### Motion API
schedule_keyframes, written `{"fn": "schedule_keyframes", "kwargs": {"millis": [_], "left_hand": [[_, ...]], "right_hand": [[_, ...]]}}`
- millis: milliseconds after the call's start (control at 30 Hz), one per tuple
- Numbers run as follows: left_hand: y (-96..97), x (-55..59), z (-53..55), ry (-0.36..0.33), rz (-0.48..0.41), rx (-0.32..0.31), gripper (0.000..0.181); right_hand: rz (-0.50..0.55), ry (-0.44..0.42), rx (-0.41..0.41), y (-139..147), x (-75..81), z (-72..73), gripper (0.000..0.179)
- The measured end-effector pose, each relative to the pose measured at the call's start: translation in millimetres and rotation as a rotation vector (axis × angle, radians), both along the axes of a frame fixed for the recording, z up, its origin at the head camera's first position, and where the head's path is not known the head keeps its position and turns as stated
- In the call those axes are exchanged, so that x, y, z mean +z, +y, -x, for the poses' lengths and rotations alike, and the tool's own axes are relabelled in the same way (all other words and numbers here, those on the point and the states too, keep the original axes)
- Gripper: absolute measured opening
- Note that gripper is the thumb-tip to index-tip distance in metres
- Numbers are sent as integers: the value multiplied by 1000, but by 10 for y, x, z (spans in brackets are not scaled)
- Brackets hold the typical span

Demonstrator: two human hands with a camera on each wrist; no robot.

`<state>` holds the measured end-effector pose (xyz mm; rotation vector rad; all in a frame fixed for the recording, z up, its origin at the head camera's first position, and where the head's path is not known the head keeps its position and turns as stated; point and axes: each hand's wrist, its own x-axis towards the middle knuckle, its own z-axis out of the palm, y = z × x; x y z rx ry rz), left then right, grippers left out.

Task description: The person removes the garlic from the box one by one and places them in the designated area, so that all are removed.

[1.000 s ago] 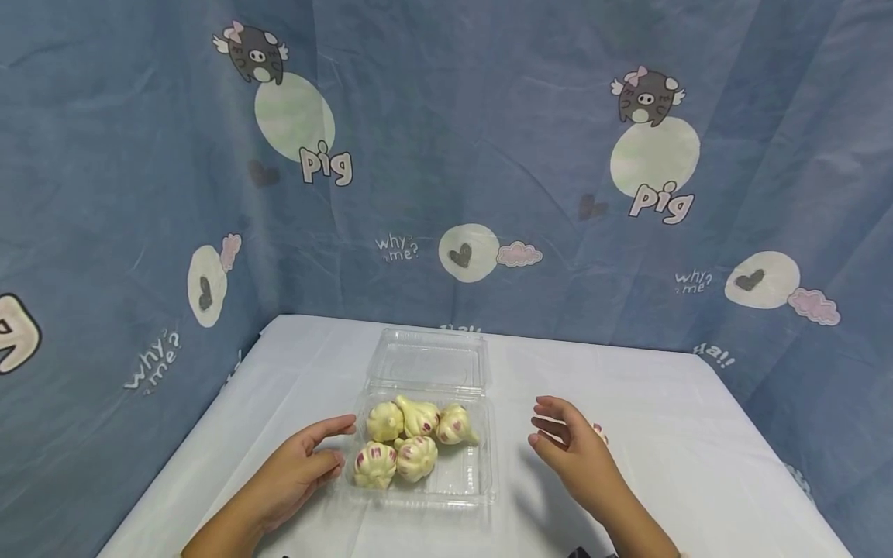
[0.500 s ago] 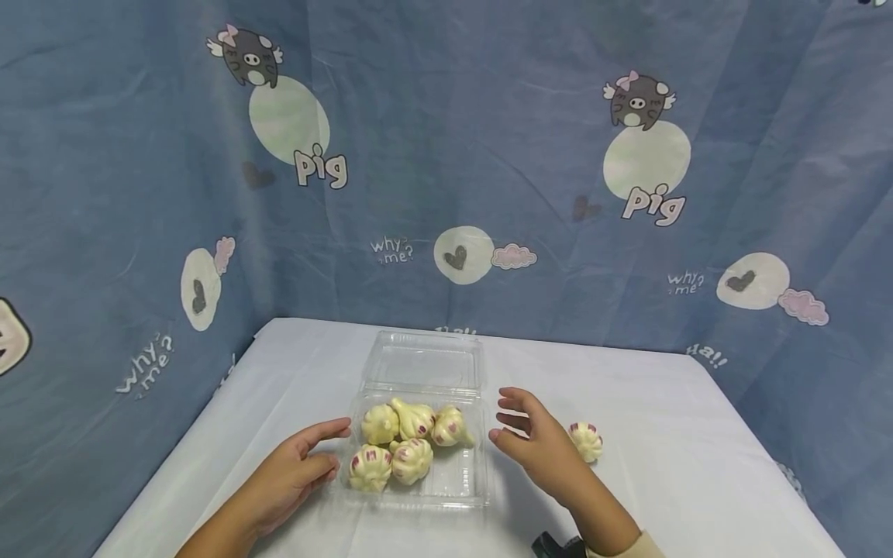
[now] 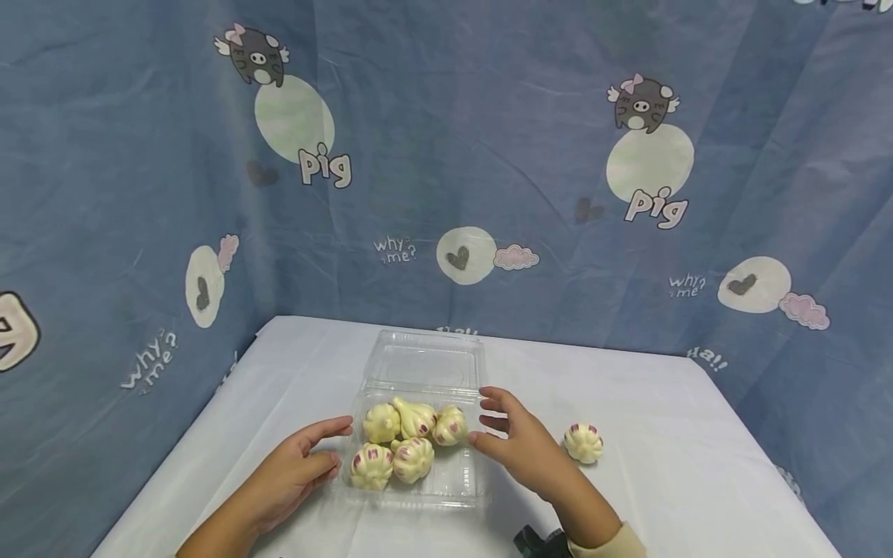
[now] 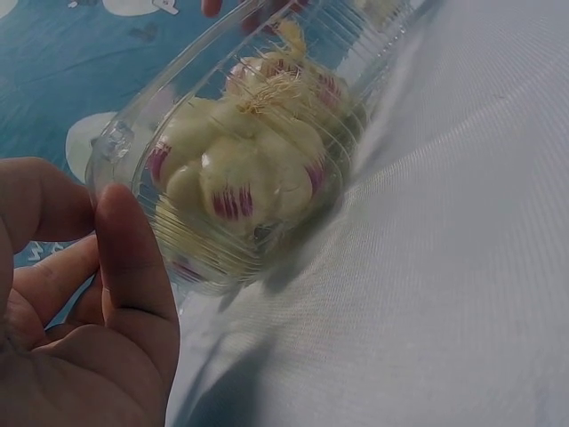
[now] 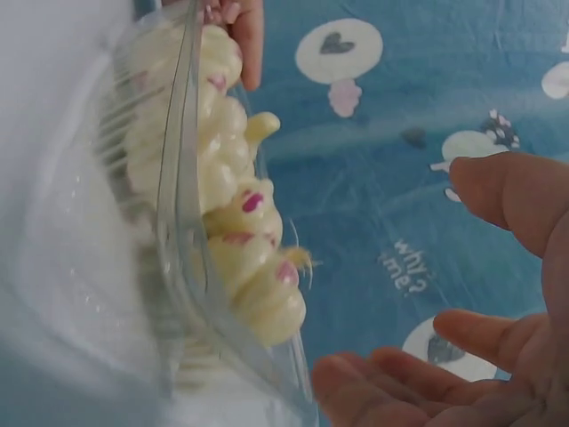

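A clear plastic clamshell box [image 3: 456, 473] lies with its lid folded back on the white table. Several garlic bulbs [image 3: 413, 459], cream with purple marks, sit inside it. At its left side, my left hand [image 3: 296, 473] has the forefinger reaching to the rim and the thumb apart from it. In the left wrist view, thumb and forefinger touch the rim near a corner. My right hand [image 3: 519, 446] hovers at the box's right edge, its fingers spread and holding nothing. One more garlic bulb [image 3: 583, 443] lies on the table right of that hand.
White cloth [image 3: 670, 465] covers the table. The box's lid [image 3: 425, 363] lies towards the back. Blue printed curtain [image 3: 446, 155] hangs behind and at both sides. A dark device [image 3: 540, 541] shows by the right wrist.
My right hand has moved left, from in front of the loose garlic bulb to the box's right edge, so that bulb now shows. My left hand has stayed by the box.
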<state>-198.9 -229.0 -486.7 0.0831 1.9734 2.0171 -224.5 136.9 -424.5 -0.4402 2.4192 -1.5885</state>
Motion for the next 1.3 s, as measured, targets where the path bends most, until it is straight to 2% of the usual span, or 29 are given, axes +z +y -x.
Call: {"fn": "schedule_keyframes", "kwargs": {"millis": [400, 667, 933, 1300], "left_hand": [[20, -2, 4, -3, 5, 0, 71], [30, -4, 0, 2, -14, -13, 71], [45, 17, -12, 13, -7, -9, 70], [13, -16, -1, 7, -7, 3, 70]], "right_hand": [[-70, -33, 23, -192, -26, 47, 79], [-149, 13, 37, -312, -12, 99, 79], [-179, 19, 21, -424, -13, 134, 80], [-206, 12, -12, -550, -83, 176, 84]]}}
